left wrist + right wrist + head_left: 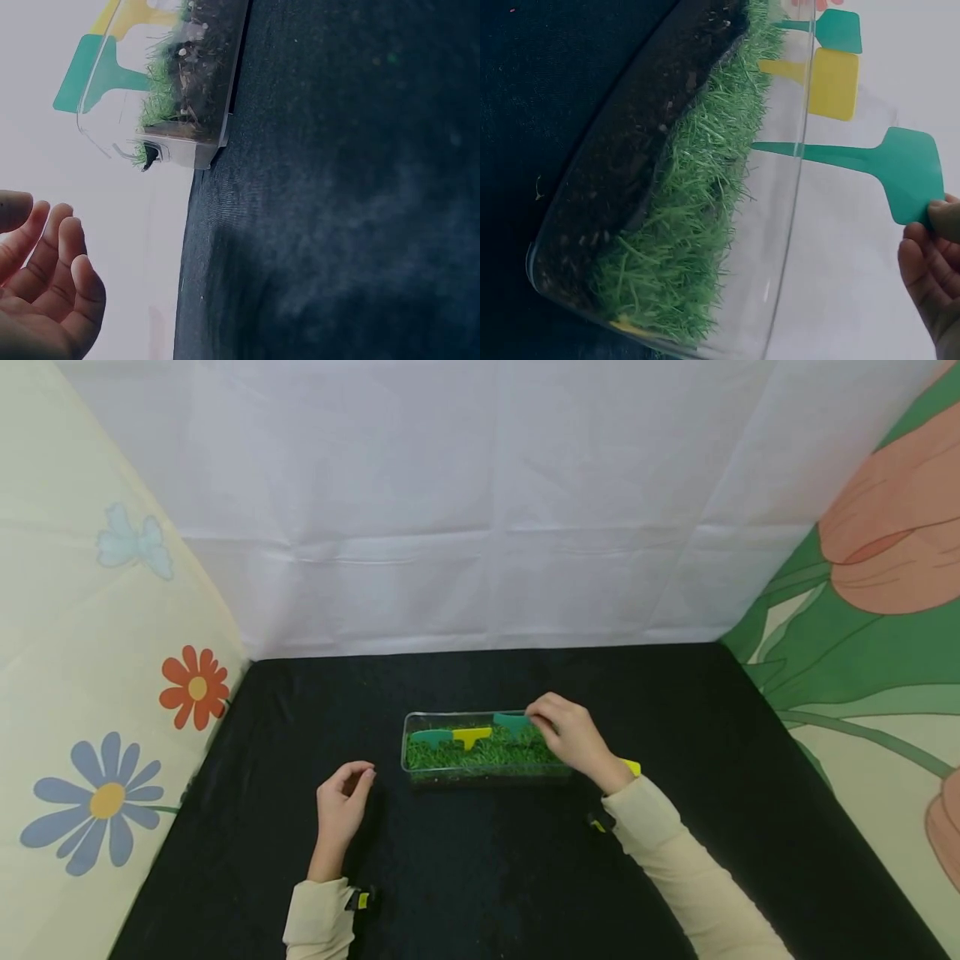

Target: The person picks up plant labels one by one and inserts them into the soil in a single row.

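Observation:
My right hand [573, 737] pinches the corner of a green T-shaped plant label [913, 172] between thumb and fingertips. The label's pointed stem reaches down into the grass [697, 165] at the right part of a clear plastic box [480, 772]. Toward the left of the box stand another green label [431, 737] and a yellow label [472, 735], side by side and upright in the grass. My left hand [343, 806] is held left of the box, apart from it, its fingers loosely curled with nothing in them.
Dark soil [622, 165] shows through the box wall under the grass. A black cloth [465, 877] covers the table. A small yellow piece [632, 767] shows beside the right wrist. White fabric [480, 527] hangs behind, with flower-printed panels [105, 693] at the sides.

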`<state>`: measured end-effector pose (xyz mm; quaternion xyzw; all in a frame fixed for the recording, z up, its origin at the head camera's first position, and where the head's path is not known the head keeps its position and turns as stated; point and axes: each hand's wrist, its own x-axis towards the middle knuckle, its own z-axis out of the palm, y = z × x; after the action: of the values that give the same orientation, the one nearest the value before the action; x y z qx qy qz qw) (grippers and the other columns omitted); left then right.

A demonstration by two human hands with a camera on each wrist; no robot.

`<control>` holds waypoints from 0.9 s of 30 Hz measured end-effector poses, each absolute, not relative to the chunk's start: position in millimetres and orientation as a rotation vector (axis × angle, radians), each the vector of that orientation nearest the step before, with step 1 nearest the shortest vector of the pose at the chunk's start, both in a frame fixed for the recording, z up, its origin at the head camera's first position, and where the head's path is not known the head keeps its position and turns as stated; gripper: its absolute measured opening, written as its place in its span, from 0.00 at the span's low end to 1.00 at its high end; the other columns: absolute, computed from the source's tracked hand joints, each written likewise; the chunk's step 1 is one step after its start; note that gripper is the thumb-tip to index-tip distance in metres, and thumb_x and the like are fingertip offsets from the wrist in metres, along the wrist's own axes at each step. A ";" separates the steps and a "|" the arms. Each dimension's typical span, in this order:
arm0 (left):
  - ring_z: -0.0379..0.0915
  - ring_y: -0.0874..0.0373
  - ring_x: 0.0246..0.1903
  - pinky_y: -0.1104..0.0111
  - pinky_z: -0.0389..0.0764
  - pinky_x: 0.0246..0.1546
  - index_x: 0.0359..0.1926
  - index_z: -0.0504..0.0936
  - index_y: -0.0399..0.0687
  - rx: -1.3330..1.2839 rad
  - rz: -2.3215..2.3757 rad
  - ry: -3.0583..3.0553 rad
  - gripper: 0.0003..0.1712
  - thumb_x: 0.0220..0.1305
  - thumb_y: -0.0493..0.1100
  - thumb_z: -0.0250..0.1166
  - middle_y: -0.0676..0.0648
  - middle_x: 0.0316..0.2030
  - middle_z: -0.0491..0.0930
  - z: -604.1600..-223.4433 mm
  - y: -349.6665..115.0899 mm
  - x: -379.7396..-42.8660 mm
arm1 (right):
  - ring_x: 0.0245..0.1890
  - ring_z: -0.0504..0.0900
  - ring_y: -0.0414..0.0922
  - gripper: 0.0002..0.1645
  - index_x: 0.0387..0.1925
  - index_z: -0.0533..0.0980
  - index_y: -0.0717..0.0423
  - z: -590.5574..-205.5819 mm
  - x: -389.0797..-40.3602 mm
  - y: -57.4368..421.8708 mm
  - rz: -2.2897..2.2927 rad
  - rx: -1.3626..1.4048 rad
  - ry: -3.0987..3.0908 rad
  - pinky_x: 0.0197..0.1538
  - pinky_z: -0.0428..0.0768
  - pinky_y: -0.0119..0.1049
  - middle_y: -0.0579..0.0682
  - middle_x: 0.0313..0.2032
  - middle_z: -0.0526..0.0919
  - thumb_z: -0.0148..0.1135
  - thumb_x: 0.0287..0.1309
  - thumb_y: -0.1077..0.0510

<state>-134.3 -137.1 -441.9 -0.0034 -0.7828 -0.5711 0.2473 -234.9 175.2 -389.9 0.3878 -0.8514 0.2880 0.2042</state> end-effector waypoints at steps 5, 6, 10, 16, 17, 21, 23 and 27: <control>0.70 0.67 0.24 0.82 0.70 0.25 0.31 0.78 0.24 0.011 -1.567 -2.140 0.03 0.55 0.24 0.58 0.35 0.25 0.78 -441.4 -137.6 -133.8 | 0.29 0.77 0.43 0.08 0.32 0.78 0.61 -393.3 -235.3 172.2 0.799 1.079 -2.385 0.32 0.77 0.35 0.50 0.31 0.78 0.62 0.49 0.73; 0.70 0.67 0.24 0.82 0.70 0.25 0.31 0.78 0.24 0.013 -1.570 -2.141 0.03 0.56 0.24 0.58 0.35 0.25 0.78 -441.3 -137.6 -133.7 | 0.29 0.77 0.43 0.08 0.32 0.78 0.60 -393.7 -235.2 171.7 0.799 1.077 -2.391 0.32 0.77 0.35 0.50 0.31 0.78 0.62 0.49 0.72; 0.71 0.66 0.24 0.82 0.70 0.25 0.32 0.78 0.24 0.015 -1.568 -2.146 0.03 0.56 0.25 0.58 0.35 0.25 0.78 -441.0 -137.7 -133.8 | 0.29 0.77 0.43 0.08 0.32 0.78 0.60 -395.9 -235.0 170.5 0.796 1.080 -2.407 0.31 0.77 0.35 0.50 0.31 0.78 0.61 0.50 0.72; 0.71 0.65 0.24 0.82 0.70 0.25 0.32 0.78 0.24 0.007 -1.557 -2.153 0.04 0.56 0.25 0.58 0.35 0.25 0.78 -440.1 -137.8 -133.2 | 0.30 0.77 0.43 0.07 0.33 0.78 0.60 -399.8 -235.3 170.8 0.763 1.070 -2.437 0.32 0.77 0.35 0.50 0.32 0.78 0.61 0.51 0.71; 0.71 0.65 0.24 0.82 0.70 0.25 0.32 0.78 0.24 0.007 -1.557 -2.153 0.04 0.56 0.25 0.58 0.35 0.25 0.78 -440.2 -137.8 -133.1 | 0.30 0.77 0.43 0.07 0.33 0.78 0.60 -400.3 -235.3 170.8 0.759 1.067 -2.446 0.33 0.77 0.35 0.50 0.32 0.78 0.61 0.51 0.70; 0.71 0.66 0.24 0.82 0.70 0.25 0.32 0.78 0.24 0.009 -1.556 -2.154 0.04 0.56 0.25 0.58 0.35 0.25 0.78 -440.5 -138.2 -132.9 | 0.30 0.77 0.43 0.07 0.33 0.78 0.59 -402.4 -235.1 170.6 0.748 1.068 -2.467 0.33 0.77 0.35 0.50 0.32 0.78 0.61 0.51 0.70; 0.71 0.66 0.24 0.82 0.70 0.25 0.32 0.78 0.24 0.011 -1.554 -2.155 0.04 0.56 0.25 0.58 0.35 0.25 0.78 -440.8 -138.3 -133.0 | 0.30 0.77 0.43 0.07 0.33 0.78 0.59 -403.0 -234.9 170.3 0.746 1.068 -2.468 0.33 0.77 0.35 0.50 0.32 0.78 0.61 0.51 0.70; 0.71 0.67 0.24 0.82 0.70 0.25 0.32 0.78 0.24 0.014 -1.553 -2.153 0.04 0.56 0.25 0.58 0.35 0.25 0.78 -441.6 -138.2 -133.2 | 0.29 0.77 0.43 0.06 0.32 0.78 0.60 -405.0 -235.2 169.9 0.731 1.062 -2.467 0.32 0.76 0.35 0.50 0.31 0.78 0.61 0.51 0.70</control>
<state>-133.2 -138.2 -441.6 0.0050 -0.7870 -0.5679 0.2412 -235.2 169.9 -405.0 0.3753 -0.8721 0.2586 0.1782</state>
